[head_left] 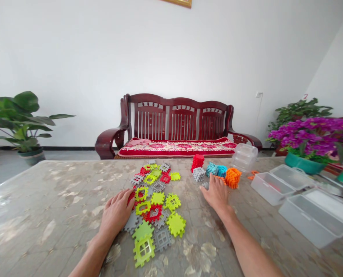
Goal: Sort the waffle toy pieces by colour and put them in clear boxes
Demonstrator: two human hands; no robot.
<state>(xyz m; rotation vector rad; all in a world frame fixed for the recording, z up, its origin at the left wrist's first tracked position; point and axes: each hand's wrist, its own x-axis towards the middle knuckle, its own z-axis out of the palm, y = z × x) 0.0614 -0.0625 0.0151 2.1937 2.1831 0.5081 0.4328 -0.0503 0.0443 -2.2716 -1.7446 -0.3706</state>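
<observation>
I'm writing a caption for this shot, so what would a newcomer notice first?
Probably the red bench against the white wall, beyond the table. Then the lime square among the toothed pieces between the left hand and right hand, and the purple flowers at the far right.
</observation>
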